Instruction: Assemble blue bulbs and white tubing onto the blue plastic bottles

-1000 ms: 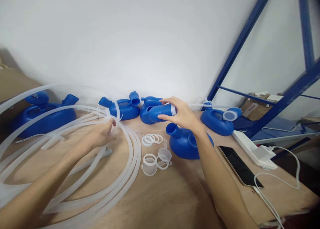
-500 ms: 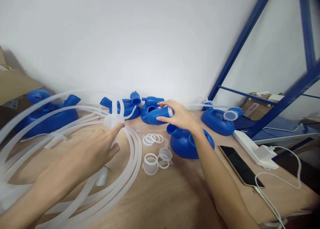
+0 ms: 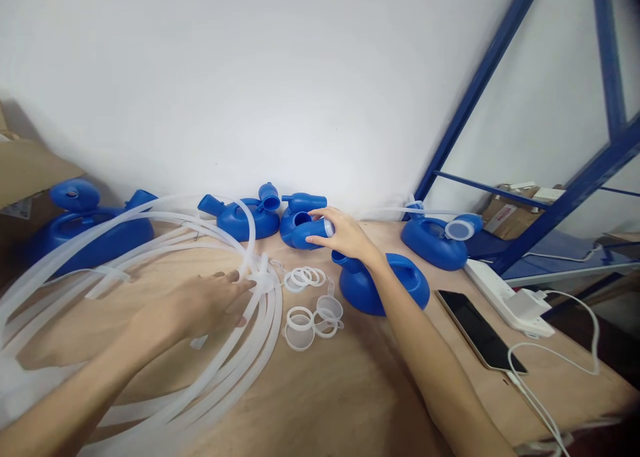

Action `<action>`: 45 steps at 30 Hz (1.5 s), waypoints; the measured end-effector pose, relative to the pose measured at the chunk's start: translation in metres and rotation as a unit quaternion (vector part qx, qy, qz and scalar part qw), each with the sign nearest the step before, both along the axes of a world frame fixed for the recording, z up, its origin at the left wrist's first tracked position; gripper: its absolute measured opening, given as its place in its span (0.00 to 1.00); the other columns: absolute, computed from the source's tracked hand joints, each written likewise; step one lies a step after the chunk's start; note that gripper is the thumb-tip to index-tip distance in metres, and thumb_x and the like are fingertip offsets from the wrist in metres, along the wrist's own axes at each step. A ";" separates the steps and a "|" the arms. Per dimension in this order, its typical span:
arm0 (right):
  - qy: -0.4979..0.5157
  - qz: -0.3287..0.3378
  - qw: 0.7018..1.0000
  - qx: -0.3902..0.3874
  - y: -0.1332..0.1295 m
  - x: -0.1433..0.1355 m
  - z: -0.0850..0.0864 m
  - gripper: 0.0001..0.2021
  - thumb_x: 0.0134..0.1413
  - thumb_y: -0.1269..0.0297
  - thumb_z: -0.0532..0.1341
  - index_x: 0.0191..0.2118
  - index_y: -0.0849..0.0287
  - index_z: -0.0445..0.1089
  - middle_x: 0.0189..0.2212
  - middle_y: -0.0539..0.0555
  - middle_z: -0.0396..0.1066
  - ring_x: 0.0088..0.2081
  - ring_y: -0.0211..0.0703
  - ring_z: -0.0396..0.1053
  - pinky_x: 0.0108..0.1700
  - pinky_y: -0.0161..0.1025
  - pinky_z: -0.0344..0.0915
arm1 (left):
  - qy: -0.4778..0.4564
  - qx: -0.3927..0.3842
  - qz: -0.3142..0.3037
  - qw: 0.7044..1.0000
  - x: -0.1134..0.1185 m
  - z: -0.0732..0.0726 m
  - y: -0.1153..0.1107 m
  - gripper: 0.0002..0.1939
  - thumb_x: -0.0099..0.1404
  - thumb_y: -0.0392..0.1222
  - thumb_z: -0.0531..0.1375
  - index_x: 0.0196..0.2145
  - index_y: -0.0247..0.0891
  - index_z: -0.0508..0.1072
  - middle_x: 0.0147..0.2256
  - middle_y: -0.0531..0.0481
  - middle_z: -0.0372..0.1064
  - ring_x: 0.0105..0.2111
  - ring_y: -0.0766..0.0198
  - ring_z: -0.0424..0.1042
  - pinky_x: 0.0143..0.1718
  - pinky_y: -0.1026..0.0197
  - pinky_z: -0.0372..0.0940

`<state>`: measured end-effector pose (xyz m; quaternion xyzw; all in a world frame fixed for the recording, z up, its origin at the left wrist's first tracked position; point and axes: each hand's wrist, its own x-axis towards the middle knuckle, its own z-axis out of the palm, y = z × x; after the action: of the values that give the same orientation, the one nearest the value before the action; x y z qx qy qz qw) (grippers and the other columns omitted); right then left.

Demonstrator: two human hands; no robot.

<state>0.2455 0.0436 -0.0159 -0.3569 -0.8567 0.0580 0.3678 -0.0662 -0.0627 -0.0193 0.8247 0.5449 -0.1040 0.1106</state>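
My right hand [image 3: 347,234] is wrapped round a blue spout piece [image 3: 309,235] with a whitish end, held in front of a blue plastic bottle [image 3: 289,229] near the wall. Below that wrist stands another blue bottle [image 3: 367,290] with a handle and an angled neck. On the left, my left hand [image 3: 207,304] reaches over a coil of translucent plastic tubing [image 3: 273,330]. Its fingers are stretched out against the tubing, near a pale end piece [image 3: 265,282]; they are a little blurred. Several clear rings [image 3: 305,278] and clear caps [image 3: 300,334] lie between my hands.
More blue bottles [image 3: 240,222] stand along the wall, one at far left [image 3: 95,240] and one at right [image 3: 433,240]. A phone [image 3: 480,330] with a cable lies before a white power strip [image 3: 505,300]. A blue metal rack [image 3: 480,84] rises at right; a cardboard box [image 3: 30,170] is at left.
My left hand has lowered the pale tubing end onto the coil, and its fingers have straightened. My right hand has moved slightly left with the blue spout piece.
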 end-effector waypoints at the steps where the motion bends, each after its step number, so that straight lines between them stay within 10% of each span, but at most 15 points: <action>1: 0.013 0.006 1.000 0.007 0.000 0.002 0.002 0.21 0.55 0.55 0.73 0.51 0.55 0.73 0.50 0.58 0.76 0.53 0.53 0.74 0.58 0.53 0.68 | -0.001 0.013 -0.005 1.000 -0.003 0.000 0.003 0.34 0.66 0.57 0.58 0.68 0.48 0.69 0.63 0.35 0.69 0.56 0.35 0.74 0.54 0.42 0.68; 8: 0.128 0.148 0.977 -0.079 -0.050 -0.025 0.032 0.29 0.46 0.51 0.78 0.40 0.51 0.57 0.45 0.54 0.73 0.49 0.50 0.73 0.53 0.48 0.70 | -0.173 0.294 -0.026 0.940 0.004 0.023 -0.006 0.51 0.64 0.74 0.57 0.76 0.48 0.49 0.73 0.39 0.54 0.66 0.34 0.63 0.64 0.40 0.61; 14: 0.197 0.221 0.947 -0.122 -0.092 -0.061 0.042 0.26 0.52 0.53 0.74 0.38 0.51 0.54 0.44 0.53 0.71 0.50 0.48 0.71 0.57 0.51 0.69 | -0.279 0.248 -0.024 0.928 0.025 0.028 -0.015 0.39 0.61 0.65 0.63 0.65 0.45 0.66 0.47 0.45 0.78 0.37 0.49 0.78 0.37 0.55 0.70; 30: 0.454 0.229 0.827 -0.240 -0.064 -0.070 0.031 0.26 0.51 0.47 0.72 0.37 0.50 0.54 0.36 0.49 0.74 0.47 0.50 0.77 0.54 0.53 0.73 | -0.347 0.202 0.045 0.915 0.025 0.034 -0.007 0.40 0.53 0.69 0.65 0.56 0.42 0.72 0.41 0.47 0.79 0.36 0.49 0.77 0.38 0.54 0.70; 38: 0.090 0.111 0.969 -0.202 -0.032 -0.023 0.026 0.19 0.58 0.47 0.69 0.49 0.53 0.71 0.48 0.54 0.76 0.52 0.49 0.75 0.58 0.52 0.71 | -0.256 0.189 0.116 0.941 0.005 0.037 0.010 0.47 0.52 0.76 0.62 0.60 0.42 0.69 0.42 0.43 0.80 0.40 0.40 0.78 0.37 0.50 0.68; 45: -0.102 0.160 0.973 -0.132 -0.031 -0.041 0.006 0.18 0.58 0.45 0.70 0.45 0.53 0.80 0.50 0.56 0.78 0.53 0.55 0.75 0.55 0.50 0.70 | -0.266 0.146 0.138 0.943 0.012 0.030 0.012 0.44 0.51 0.77 0.64 0.54 0.41 0.73 0.39 0.45 0.80 0.38 0.44 0.78 0.36 0.51 0.68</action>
<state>0.2043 0.0128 -0.0094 -0.2645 -0.9204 0.1921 0.2144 -0.0546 -0.0511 0.0108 0.7458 0.6134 0.2167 0.1432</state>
